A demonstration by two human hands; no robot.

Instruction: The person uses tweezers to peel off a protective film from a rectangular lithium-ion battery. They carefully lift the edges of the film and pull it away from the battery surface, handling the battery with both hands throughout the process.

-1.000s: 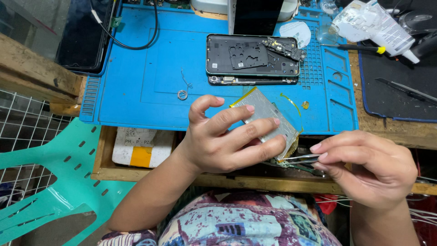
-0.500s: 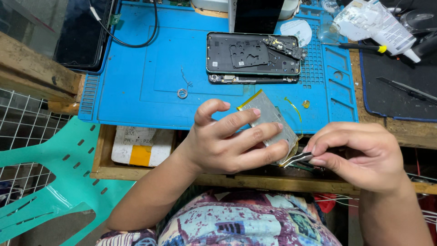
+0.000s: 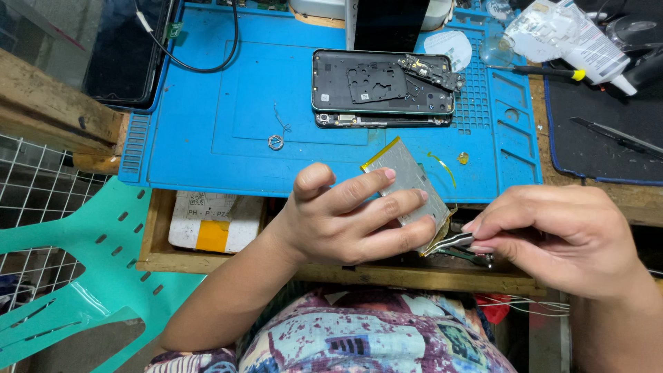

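My left hand (image 3: 345, 221) grips the flat silver battery (image 3: 412, 181) by its edges, over the near edge of the blue mat (image 3: 207, 138). Right hand (image 3: 559, 238) pinches tweezers (image 3: 452, 241) at its near corner. Battery looks thin, light, puncture-prone; hold edges only.

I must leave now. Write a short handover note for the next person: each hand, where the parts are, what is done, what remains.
Left hand: holds the flat grey battery tilted, above the front edge of the blue mat.
Right hand: pinches metal tweezers, tips at the battery's lower corner.
Opened phone: lies on the mat, back cover off, a small circuit board on it.
Done: phone is open, battery is out of it.
Left: the tweezer work at the battery corner is unfinished.
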